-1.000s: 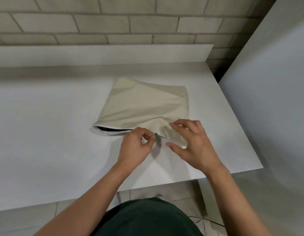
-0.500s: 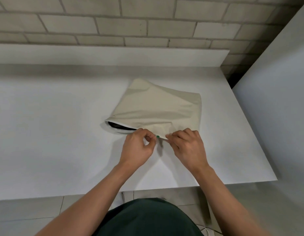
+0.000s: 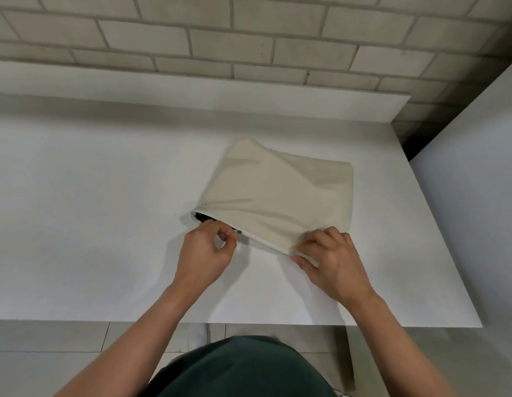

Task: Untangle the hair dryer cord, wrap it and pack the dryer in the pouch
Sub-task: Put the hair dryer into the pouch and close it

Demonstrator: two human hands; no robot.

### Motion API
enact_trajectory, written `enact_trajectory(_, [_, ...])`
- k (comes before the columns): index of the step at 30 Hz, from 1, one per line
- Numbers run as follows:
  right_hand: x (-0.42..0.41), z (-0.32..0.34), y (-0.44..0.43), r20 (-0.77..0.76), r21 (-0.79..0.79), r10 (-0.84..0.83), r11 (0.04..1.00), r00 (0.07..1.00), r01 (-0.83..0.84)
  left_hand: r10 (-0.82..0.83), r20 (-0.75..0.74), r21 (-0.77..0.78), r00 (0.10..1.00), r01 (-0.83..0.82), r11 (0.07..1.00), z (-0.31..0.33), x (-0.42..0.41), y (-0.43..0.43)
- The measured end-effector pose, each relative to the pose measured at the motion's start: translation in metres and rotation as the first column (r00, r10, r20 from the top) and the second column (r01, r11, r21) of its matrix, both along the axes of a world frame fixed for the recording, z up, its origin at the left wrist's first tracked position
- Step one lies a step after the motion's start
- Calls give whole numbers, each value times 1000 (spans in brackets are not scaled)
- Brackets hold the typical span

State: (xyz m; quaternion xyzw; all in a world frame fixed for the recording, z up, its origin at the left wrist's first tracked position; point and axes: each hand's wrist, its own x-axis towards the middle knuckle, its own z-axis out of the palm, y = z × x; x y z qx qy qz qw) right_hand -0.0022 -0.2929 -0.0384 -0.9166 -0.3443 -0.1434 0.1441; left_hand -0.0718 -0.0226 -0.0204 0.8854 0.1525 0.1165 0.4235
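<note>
- left hand (image 3: 204,253): thumb and forefinger pinch the green zipper pull (image 3: 239,232), the other fingers curled.
- right hand (image 3: 332,265): fingers on top and thumb at the edge, pinching the near corner of the pouch (image 3: 277,196).
- zipped edge runs between the hands; past the left hand the mouth gapes, with a dark object (image 3: 201,217) inside that can't be identified.
- pouch lies flat on the white surface (image 3: 77,224), just beyond both hands.

Bare, lab-like workroom: white table (image 3: 105,224), pale brick wall (image 3: 249,38), white side panel (image 3: 478,196).
</note>
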Motion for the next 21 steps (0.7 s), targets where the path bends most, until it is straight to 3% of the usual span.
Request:
enact_trajectory(6, [-6, 26, 82, 95, 69, 114, 990, 989, -121, 8, 38, -31, 999, -6, 1000, 8, -3, 4])
enact_trajectory(9, [-1, 18, 113, 117, 48, 86, 995, 989, -92, -2, 53, -37, 999, 4, 999, 12, -4, 7])
enact_trajectory(21, [2, -2, 114, 193, 66, 48, 996, 980, -62, 89, 15, -37, 996, -88, 995, 10, -11, 31])
